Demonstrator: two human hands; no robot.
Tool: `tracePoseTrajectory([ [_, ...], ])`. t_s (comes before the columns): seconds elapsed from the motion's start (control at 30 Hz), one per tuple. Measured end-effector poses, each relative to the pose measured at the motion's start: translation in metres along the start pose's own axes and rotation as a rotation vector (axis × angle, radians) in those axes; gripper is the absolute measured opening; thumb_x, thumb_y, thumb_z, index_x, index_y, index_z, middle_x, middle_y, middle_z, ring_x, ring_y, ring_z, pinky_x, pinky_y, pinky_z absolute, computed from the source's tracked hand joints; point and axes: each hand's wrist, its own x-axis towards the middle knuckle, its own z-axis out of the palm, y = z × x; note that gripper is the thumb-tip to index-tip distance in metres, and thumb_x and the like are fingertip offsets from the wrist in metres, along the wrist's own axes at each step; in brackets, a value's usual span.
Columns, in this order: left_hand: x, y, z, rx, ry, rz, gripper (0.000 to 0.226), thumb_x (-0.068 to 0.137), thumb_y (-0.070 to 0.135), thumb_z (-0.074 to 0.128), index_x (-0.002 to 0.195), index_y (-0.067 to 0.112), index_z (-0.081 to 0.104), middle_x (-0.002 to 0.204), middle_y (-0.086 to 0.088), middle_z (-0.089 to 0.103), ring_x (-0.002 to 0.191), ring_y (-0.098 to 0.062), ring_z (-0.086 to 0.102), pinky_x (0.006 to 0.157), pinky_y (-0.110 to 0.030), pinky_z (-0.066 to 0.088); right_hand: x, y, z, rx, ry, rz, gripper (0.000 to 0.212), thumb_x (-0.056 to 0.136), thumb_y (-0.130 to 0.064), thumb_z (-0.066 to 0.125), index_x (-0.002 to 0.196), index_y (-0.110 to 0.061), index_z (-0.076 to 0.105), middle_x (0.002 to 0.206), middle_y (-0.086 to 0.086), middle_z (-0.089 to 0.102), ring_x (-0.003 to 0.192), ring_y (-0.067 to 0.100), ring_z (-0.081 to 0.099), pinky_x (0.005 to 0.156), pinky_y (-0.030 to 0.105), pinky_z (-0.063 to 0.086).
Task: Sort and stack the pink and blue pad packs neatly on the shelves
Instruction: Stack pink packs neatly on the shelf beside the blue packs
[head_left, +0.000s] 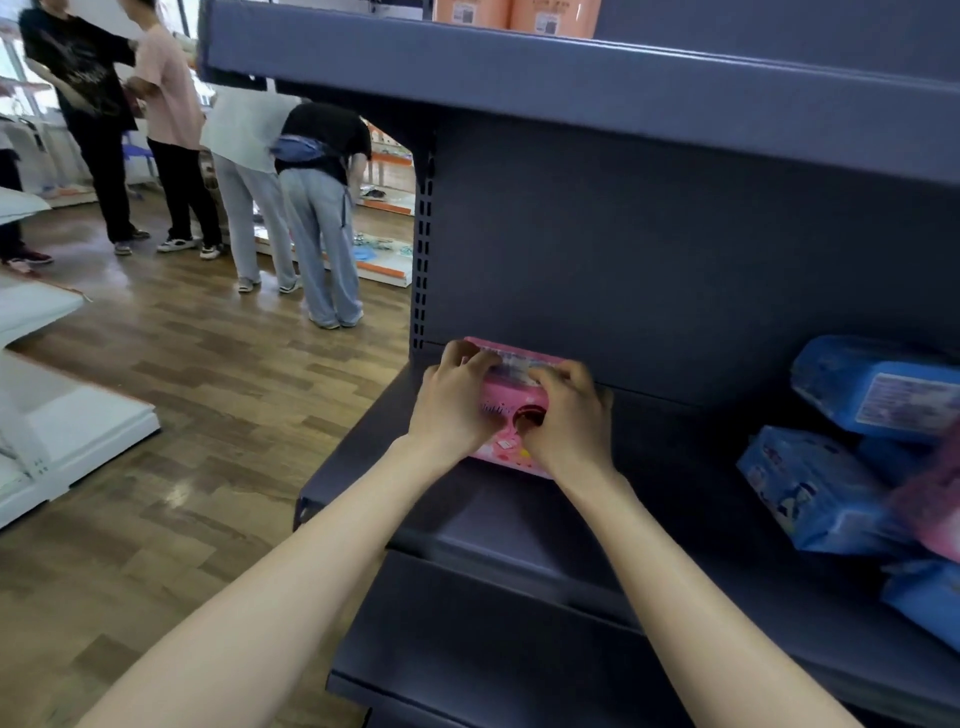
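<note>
Gripping pink pack (511, 410) — left hand (453, 402), right hand (563, 415), shelf (363, 467) back-left.

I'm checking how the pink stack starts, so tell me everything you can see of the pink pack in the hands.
The pink pack looks like a glossy, soft plastic-wrapped packet. It is bright pink with a pale printed strip along its top and a dark red round mark on its face. The print is too blurred to read. It appears to rest at the left end of the dark shelf, near the back panel. The left hand and right hand grip its sides, fingers curled over the top edge.
</note>
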Motion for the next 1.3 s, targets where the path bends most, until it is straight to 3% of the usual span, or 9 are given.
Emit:
tracePoseTrajectory([
  [0.23,0.03,0.006,0.011,0.003,-0.053,0.062,0.063,0.075,0.016,0.071,0.133,0.016,0.047,0.134,-0.004,0.037,0.117,-0.026,0.046,0.102,-0.028,0.029,0.021,0.014,-0.001,-0.033,0.039,0.027,0.053,0.088,-0.019,0.061,0.138,-0.026,0.044,0.142,0.0,0.033,0.12,0.034,0.035,0.097,0.031,0.038],
  [0.73,0.095,0.016,0.062,-0.033,-0.127,0.097,0.068,0.077,0.015,0.071,0.138,0.019,0.041,0.14,-0.004,0.032,0.124,-0.032,0.041,0.104,-0.035,0.032,0.073,0.057,0.0,-0.153,0.053,0.053,0.055,0.09,-0.016,0.055,0.142,-0.028,0.038,0.144,0.005,0.028,0.121,0.034,0.036,0.097,0.028,0.032],
  [1.3,0.111,0.014,0.087,0.041,-0.119,0.098,0.06,0.083,0.018,0.065,0.137,0.021,0.039,0.142,-0.006,0.028,0.126,-0.031,0.036,0.102,-0.035,0.035,0.089,0.066,0.015,-0.121,-0.003,0.073,0.059,0.089,-0.013,0.056,0.143,-0.023,0.036,0.149,0.007,0.023,0.13,0.038,0.022,0.104,0.045,0.038],
])
